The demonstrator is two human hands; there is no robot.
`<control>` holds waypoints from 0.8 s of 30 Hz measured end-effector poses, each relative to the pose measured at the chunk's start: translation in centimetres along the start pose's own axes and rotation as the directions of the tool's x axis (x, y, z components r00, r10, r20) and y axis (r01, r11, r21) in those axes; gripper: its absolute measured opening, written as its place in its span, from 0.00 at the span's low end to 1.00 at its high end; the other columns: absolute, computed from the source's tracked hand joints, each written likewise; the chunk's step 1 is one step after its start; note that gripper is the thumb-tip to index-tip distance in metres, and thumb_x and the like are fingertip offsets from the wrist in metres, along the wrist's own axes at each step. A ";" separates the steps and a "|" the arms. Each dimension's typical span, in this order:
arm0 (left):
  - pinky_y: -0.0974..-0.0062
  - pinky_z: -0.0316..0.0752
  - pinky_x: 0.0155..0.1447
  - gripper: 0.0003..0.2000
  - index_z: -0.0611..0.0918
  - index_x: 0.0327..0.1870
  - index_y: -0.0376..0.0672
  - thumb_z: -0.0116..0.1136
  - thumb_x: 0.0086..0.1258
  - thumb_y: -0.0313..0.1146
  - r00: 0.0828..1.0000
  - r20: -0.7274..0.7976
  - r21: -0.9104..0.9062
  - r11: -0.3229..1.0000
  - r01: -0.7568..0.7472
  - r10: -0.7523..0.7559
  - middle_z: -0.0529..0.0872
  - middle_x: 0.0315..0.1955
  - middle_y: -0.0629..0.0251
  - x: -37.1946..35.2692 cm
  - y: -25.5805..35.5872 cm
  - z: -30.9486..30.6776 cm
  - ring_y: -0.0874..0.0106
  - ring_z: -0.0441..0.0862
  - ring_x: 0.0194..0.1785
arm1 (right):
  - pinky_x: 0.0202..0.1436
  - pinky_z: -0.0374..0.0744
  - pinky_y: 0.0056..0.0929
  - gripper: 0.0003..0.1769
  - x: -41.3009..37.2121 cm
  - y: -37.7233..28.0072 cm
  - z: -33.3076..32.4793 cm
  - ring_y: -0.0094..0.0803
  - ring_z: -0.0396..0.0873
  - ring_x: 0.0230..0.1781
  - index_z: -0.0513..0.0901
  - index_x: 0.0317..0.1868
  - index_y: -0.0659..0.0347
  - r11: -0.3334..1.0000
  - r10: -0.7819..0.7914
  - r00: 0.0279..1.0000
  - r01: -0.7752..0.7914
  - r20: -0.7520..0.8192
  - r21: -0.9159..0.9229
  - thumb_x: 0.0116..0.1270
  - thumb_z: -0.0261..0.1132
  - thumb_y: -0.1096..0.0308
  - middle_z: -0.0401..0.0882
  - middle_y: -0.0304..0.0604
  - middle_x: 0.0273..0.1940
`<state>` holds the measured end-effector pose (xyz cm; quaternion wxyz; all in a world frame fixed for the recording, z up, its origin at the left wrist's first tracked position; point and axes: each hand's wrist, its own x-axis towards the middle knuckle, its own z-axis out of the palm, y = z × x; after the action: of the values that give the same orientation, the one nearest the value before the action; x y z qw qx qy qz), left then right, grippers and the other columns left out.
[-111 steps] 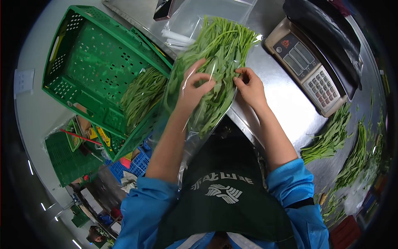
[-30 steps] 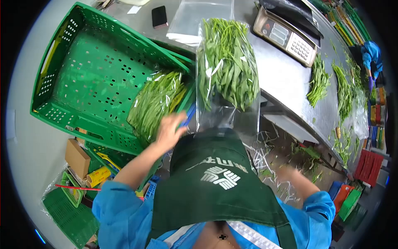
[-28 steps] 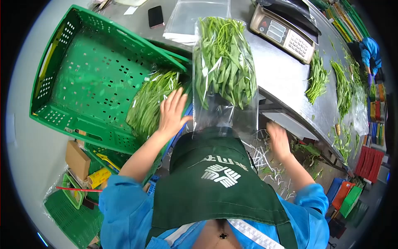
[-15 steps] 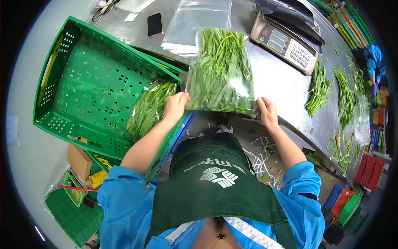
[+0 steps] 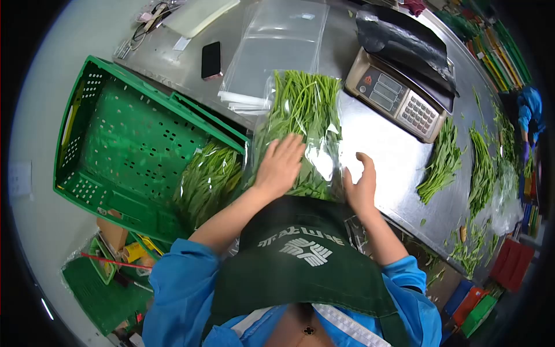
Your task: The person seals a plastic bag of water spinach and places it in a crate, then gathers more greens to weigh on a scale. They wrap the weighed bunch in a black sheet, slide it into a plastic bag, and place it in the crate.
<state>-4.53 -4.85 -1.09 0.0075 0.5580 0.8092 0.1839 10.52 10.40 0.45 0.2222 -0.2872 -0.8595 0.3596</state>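
Note:
A clear plastic bag of leafy green stems lies on the metal table, stem ends pointing away from me. My left hand rests flat on the bag's left part, fingers extended. Just off the bag's right edge is my right hand, thumb and fingers apart, with nothing held. Another bagged bunch of greens lies in the right end of the green crate. Flat empty plastic bags are stacked beyond the filled bag.
A scale stands at the right rear, a black phone at the left rear. Loose greens lie along the right side of the metal table. A co-worker in blue is at the far right.
My left hand has let go of the bag's near left corner and moved onto its surface. The right hand has released the near right corner. The bag sits lower in view, closer to my apron.

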 end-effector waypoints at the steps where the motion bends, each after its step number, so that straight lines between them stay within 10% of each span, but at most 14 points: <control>1: 0.58 0.50 0.69 0.20 0.72 0.57 0.38 0.50 0.64 0.34 0.998 -0.012 -0.053 0.997 -0.058 0.057 0.64 0.64 0.57 0.9 1.1 0.4 0.62 0.56 0.69 | 0.45 0.73 0.39 0.17 1.0 -0.7 0.9 0.47 0.75 0.47 0.71 0.48 0.67 0.997 -0.073 0.997 0.072 0.011 0.031 0.60 0.59 0.67 0.74 0.58 0.45; 4: 0.58 0.52 0.67 0.18 0.74 0.53 0.38 0.48 0.64 0.35 0.996 -0.029 0.132 0.988 0.084 -0.081 0.68 0.61 0.55 4.2 -3.3 2.4 0.62 0.60 0.66 | 0.65 0.55 0.48 0.33 2.7 0.8 5.8 0.49 0.52 0.67 0.62 0.61 0.63 0.941 -0.098 0.952 0.184 0.290 -0.285 0.58 0.62 0.59 0.55 0.59 0.64; 8: 0.60 0.59 0.64 0.17 0.74 0.52 0.38 0.46 0.66 0.37 0.916 -0.241 0.317 0.866 0.388 -0.322 0.71 0.57 0.52 3.8 -13.0 2.1 0.60 0.65 0.63 | 0.56 0.67 0.36 0.31 3.7 6.8 4.6 0.44 0.68 0.55 0.59 0.63 0.66 0.906 0.270 0.936 -0.327 0.227 0.268 0.62 0.59 0.65 0.69 0.55 0.55; 9: 0.62 0.63 0.61 0.20 0.73 0.53 0.37 0.47 0.66 0.41 0.834 -0.235 -0.016 0.860 0.510 -0.499 0.73 0.55 0.50 4.9 -14.0 1.3 0.59 0.68 0.60 | 0.48 0.73 0.29 0.30 4.1 7.1 4.5 0.37 0.75 0.46 0.59 0.63 0.66 0.735 0.427 0.884 -0.461 0.188 0.498 0.64 0.59 0.66 0.73 0.50 0.52; 10: 0.63 0.66 0.58 0.24 0.71 0.54 0.35 0.49 0.66 0.46 0.738 -0.169 -0.349 0.740 0.575 -0.653 0.74 0.53 0.48 5.8 -14.7 0.8 0.58 0.72 0.57 | 0.50 0.74 0.31 0.30 5.0 6.5 3.6 0.38 0.75 0.50 0.57 0.63 0.69 0.579 0.500 0.794 -0.603 0.345 0.549 0.66 0.57 0.64 0.69 0.53 0.56; 11: 0.66 0.69 0.54 0.25 0.73 0.53 0.34 0.52 0.64 0.47 0.699 0.046 -0.366 0.639 0.677 -0.714 0.78 0.46 0.48 7.1 -14.5 1.2 0.59 0.75 0.51 | 0.50 0.74 0.31 0.30 5.6 6.9 4.0 0.38 0.75 0.50 0.57 0.63 0.69 0.585 0.491 0.795 -0.604 0.357 0.541 0.66 0.57 0.64 0.69 0.53 0.56; 13: 0.69 0.73 0.49 0.30 0.76 0.49 0.32 0.61 0.56 0.52 0.670 0.474 -0.405 0.534 0.742 -0.572 0.83 0.37 0.52 9.6 -12.4 1.1 0.63 0.80 0.42 | 0.44 0.76 0.28 0.26 7.1 7.3 5.5 0.31 0.77 0.43 0.67 0.57 0.67 0.094 0.342 0.472 -0.878 0.813 0.470 0.61 0.63 0.66 0.76 0.46 0.47; 14: 0.69 0.74 0.47 0.27 0.79 0.46 0.33 0.65 0.54 0.50 0.846 0.347 -0.659 0.537 0.527 -0.404 0.83 0.37 0.56 9.0 -10.9 1.0 0.66 0.81 0.40 | 0.42 0.77 0.29 0.22 7.9 6.1 5.5 0.30 0.78 0.41 0.71 0.53 0.66 0.221 0.257 0.497 -0.865 0.829 0.450 0.59 0.64 0.67 0.78 0.44 0.44; 16: 0.74 0.74 0.46 0.22 0.78 0.49 0.36 0.66 0.55 0.38 0.749 0.565 -0.810 -0.059 0.583 -0.348 0.83 0.39 0.60 8.6 -9.9 -1.3 0.72 0.80 0.42 | 0.47 0.77 0.30 0.29 8.4 2.4 3.8 0.33 0.78 0.43 0.70 0.55 0.67 0.245 0.212 0.587 -0.806 0.781 0.539 0.51 0.68 0.69 0.79 0.45 0.44; 18: 0.75 0.73 0.49 0.24 0.73 0.55 0.37 0.64 0.57 0.33 0.772 0.521 -0.852 -0.172 0.494 -0.364 0.81 0.43 0.62 5.3 -8.7 -5.8 0.74 0.78 0.44 | 0.52 0.76 0.32 0.37 7.7 -1.8 2.2 0.37 0.78 0.46 0.69 0.56 0.68 0.301 0.078 0.683 -0.710 0.726 0.636 0.42 0.71 0.71 0.78 0.47 0.47; 21: 0.73 0.60 0.65 0.40 0.59 0.66 0.39 0.67 0.50 0.26 0.887 0.275 -0.952 -0.237 0.196 -0.370 0.68 0.59 0.62 -3.2 -8.3 -10.1 0.69 0.64 0.62 | 0.56 0.73 0.33 0.48 7.5 -7.5 3.7 0.38 0.75 0.51 0.66 0.60 0.67 0.391 -0.199 0.647 -0.637 0.736 0.665 0.33 0.76 0.74 0.76 0.47 0.51; 24: 0.73 0.74 0.49 0.22 0.76 0.48 0.35 0.67 0.49 0.24 0.713 0.070 -0.984 0.070 0.166 -0.697 0.82 0.41 0.62 -12.6 -9.6 -16.3 0.73 0.79 0.43 | 0.54 0.72 0.30 0.42 8.4 -15.1 9.0 0.32 0.73 0.50 0.65 0.60 0.68 0.723 -0.383 0.643 -0.239 0.664 0.648 0.43 0.75 0.74 0.76 0.46 0.50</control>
<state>-11.95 -23.94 8.72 0.2242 0.0946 0.6271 0.7399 -6.00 2.75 7.36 -0.0558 0.0329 -0.6842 0.7264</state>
